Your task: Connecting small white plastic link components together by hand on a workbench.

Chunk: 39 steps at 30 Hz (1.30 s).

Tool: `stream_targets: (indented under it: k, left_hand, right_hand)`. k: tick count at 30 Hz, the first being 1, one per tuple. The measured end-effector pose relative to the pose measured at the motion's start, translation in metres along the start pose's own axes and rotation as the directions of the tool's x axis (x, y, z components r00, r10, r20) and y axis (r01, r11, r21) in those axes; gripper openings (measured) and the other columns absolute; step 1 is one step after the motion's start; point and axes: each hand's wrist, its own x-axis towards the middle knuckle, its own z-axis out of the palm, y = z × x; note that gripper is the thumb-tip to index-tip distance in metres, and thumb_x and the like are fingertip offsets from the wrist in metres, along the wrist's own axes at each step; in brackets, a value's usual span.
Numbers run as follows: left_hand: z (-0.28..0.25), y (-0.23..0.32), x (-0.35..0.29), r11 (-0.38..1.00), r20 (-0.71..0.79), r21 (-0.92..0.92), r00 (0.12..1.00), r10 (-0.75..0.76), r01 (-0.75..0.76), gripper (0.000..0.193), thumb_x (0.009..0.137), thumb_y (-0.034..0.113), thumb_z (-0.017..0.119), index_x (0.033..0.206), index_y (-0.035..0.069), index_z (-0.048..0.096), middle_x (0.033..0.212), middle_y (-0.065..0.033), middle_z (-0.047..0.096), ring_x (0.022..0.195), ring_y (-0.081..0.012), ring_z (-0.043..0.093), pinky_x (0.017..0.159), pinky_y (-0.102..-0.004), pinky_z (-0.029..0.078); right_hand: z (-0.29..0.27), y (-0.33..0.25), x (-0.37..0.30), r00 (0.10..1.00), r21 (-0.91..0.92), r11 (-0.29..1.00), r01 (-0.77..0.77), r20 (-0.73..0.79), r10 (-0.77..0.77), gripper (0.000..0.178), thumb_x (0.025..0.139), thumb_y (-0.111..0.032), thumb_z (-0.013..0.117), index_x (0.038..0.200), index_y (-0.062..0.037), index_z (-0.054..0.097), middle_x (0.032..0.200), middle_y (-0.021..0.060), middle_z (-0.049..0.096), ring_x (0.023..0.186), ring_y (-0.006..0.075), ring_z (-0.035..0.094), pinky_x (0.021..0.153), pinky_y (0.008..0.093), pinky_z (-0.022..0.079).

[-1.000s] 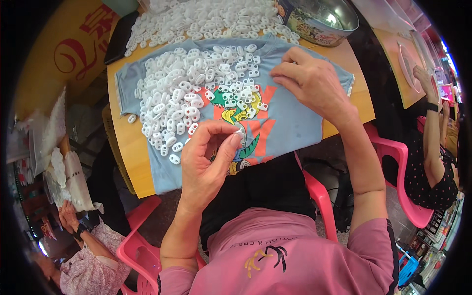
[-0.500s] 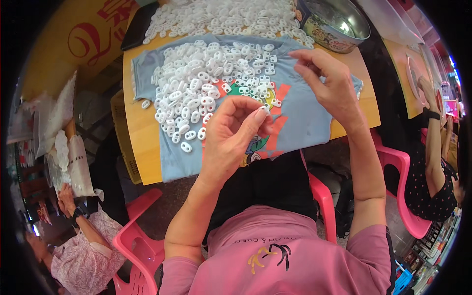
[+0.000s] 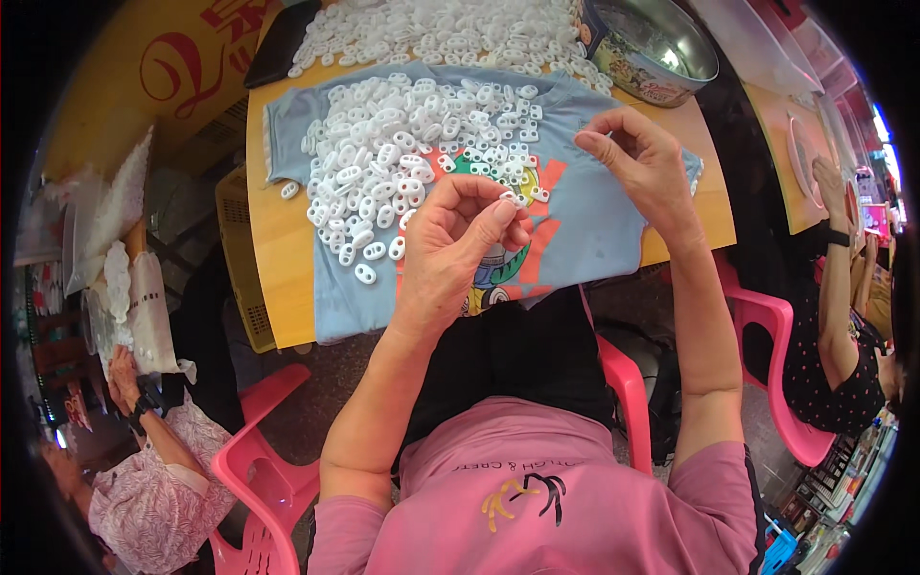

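My left hand (image 3: 460, 244) pinches a small white plastic two-hole piece (image 3: 513, 197) between thumb and fingertips, over the printed front of a blue T-shirt (image 3: 594, 230). Off to the right, above the shirt's sleeve side, my right hand (image 3: 644, 168) is raised with thumb and forefinger drawn together. Anything between those fingertips is too small to make out. A heap of white oval two-hole pieces (image 3: 369, 163) covers the shirt's left part. Smaller white rectangular two-hole pieces (image 3: 513, 158) lie at the heap's right side, nearest my left fingertips.
The shirt is spread on a yellow table (image 3: 287, 287). More white pieces (image 3: 431, 34) are piled at the far edge, beside a round metal tin (image 3: 661, 57) and a dark flat object (image 3: 280, 46). Pink chairs (image 3: 628, 393) stand close by. Other people sit at left and right.
My right hand has dipped slightly, its thumb and forefinger coming closer together. The left hand keeps its pinch on the white piece. The whole view has shifted slightly.
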Motion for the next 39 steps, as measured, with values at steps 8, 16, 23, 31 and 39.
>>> stream_targets:
  k: [8,16,23,31,39]
  left_hand:
    - [0.000,-0.003,-0.001,1.000,0.004,0.002,1.000,0.026,-0.026,0.013,0.094,0.006,0.060,0.103,0.000,0.055,0.090,-0.0101,0.066,0.077,-0.0127,0.064,0.070,-0.0258,0.052]
    - [-0.002,-0.005,-0.001,0.999,0.002,0.003,0.999,0.044,-0.044,0.015,0.093,0.007,0.061,0.105,-0.001,0.055,0.090,-0.0092,0.066,0.078,-0.0128,0.064,0.071,-0.0257,0.053]
    - [-0.001,-0.005,-0.002,0.999,-0.007,0.015,0.999,0.043,-0.043,0.015,0.093,0.008,0.062,0.104,-0.001,0.056,0.089,-0.0084,0.066,0.077,-0.0122,0.064,0.070,-0.0249,0.052]
    - [0.000,-0.002,-0.004,0.995,-0.036,0.082,0.998,0.058,-0.055,0.014,0.093,0.009,0.062,0.101,-0.001,0.056,0.087,-0.0057,0.065,0.078,-0.0095,0.063,0.069,-0.0226,0.051]
    - [0.000,-0.004,-0.004,0.993,-0.044,0.098,0.996,0.075,-0.070,0.013,0.093,0.008,0.061,0.101,0.000,0.055,0.087,-0.0055,0.065,0.077,-0.0092,0.063,0.068,-0.0219,0.050]
  right_hand:
    - [0.015,-0.019,-0.017,0.950,0.691,0.653,-0.310,0.202,0.237,0.018,0.093,-0.015,0.064,0.103,0.0008,0.064,0.088,0.0055,0.065,0.064,0.0068,0.050,0.060,0.0216,0.043]
    - [0.040,-0.029,-0.030,0.942,0.810,0.487,-0.327,0.238,0.236,0.017,0.095,-0.014,0.060,0.101,0.0015,0.062,0.088,0.0077,0.064,0.061,0.0066,0.049,0.058,0.0229,0.044]
    - [0.057,-0.039,-0.036,0.961,0.705,0.653,-0.277,0.188,0.204,0.019,0.097,-0.020,0.058,0.095,-0.0012,0.059,0.077,0.0007,0.058,0.061,0.0042,0.048,0.056,0.0194,0.042]
    - [0.065,-0.049,-0.039,0.969,0.622,0.743,-0.245,0.123,0.216,0.023,0.097,-0.025,0.059,0.097,-0.0023,0.058,0.075,-0.0019,0.057,0.062,0.0030,0.048,0.055,0.0182,0.041]
    - [0.070,-0.051,-0.040,0.983,0.561,0.810,-0.172,0.041,0.180,0.023,0.098,-0.025,0.059,0.098,-0.0020,0.059,0.074,-0.0030,0.057,0.062,0.0026,0.048,0.054,0.0185,0.040]
